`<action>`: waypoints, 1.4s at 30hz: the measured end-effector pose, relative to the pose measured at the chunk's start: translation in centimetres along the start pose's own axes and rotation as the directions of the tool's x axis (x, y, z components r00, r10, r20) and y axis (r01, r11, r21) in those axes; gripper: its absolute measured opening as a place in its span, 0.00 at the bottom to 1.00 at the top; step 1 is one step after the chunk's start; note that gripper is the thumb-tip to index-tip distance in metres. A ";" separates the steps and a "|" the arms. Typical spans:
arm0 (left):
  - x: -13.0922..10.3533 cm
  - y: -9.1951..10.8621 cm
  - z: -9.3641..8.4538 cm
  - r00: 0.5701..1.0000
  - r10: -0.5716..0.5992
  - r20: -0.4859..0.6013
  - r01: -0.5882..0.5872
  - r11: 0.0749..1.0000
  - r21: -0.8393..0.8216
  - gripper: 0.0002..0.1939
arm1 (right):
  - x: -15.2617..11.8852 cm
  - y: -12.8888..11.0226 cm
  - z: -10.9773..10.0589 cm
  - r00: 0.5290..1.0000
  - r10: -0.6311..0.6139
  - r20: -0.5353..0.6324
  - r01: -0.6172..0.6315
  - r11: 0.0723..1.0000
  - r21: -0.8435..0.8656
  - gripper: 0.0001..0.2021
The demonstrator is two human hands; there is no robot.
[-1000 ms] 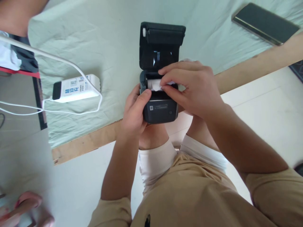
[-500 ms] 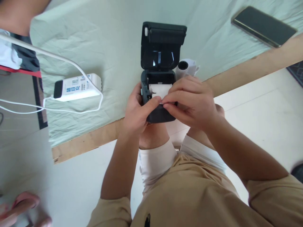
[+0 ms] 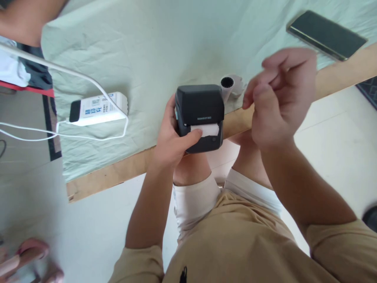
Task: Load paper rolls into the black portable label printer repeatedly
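Observation:
A small black label printer (image 3: 201, 104) with its lid down rests in my left hand (image 3: 173, 135), at the table's front edge. A white paper strip (image 3: 211, 130) sticks out of the slot below the lid, and my left thumb presses on its left end. My right hand (image 3: 282, 92) is raised to the right of the printer, apart from it, fingers curled and slightly blurred; no object shows in it. Between the printer and that hand, a white paper roll with a dark core (image 3: 226, 84) stands on the cloth beside some crumpled paper (image 3: 238, 88).
A dark phone (image 3: 326, 35) lies at the right. At the left is a white power bank (image 3: 98, 109) with white cables (image 3: 88, 138). Pale green cloth (image 3: 147, 51) covers the table, whose wooden edge (image 3: 108, 173) is bare. Another person's arm (image 3: 29, 19) reaches in top left.
The printer's lid, open before, is now down, with the paper strip coming out under it. My right hand has left the printer and moved up and right. My left hand keeps its hold.

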State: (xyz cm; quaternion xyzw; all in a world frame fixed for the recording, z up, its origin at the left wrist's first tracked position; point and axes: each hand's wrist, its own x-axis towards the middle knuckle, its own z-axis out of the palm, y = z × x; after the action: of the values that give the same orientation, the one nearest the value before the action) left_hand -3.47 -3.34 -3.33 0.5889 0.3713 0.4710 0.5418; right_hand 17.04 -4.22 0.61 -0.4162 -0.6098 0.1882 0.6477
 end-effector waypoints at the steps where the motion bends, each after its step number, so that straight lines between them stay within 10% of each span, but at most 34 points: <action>1: 0.0 -0.1 0.0 1.000 -0.002 0.005 0.002 1.000 -0.026 0.41 | -0.5 0.3 -0.1 0.999 0.041 -0.001 -0.041 0.999 0.021 0.08; 6: -0.6 1.8 1.2 0.990 -0.111 -0.087 0.090 0.971 -0.223 0.33 | -1.5 0.8 0.5 0.945 0.265 0.194 -0.264 0.964 -0.032 0.28; 13: -0.6 3.8 2.2 0.952 -0.272 -0.142 0.208 0.912 -0.352 0.17 | -0.7 0.9 1.4 0.856 0.376 0.355 -0.398 0.917 -0.013 0.32; 42: -0.1 3.5 2.0 0.953 -0.251 -0.172 0.173 0.913 -0.370 0.11 | -0.4 1.5 1.7 0.880 0.304 0.365 -0.273 0.953 -0.136 0.28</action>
State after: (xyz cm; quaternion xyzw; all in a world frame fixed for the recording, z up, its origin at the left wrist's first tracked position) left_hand -1.87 -4.51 0.21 0.3841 0.4000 0.5287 0.6426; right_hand 15.75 -3.13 -0.91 -0.4832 -0.6625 0.3353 0.4639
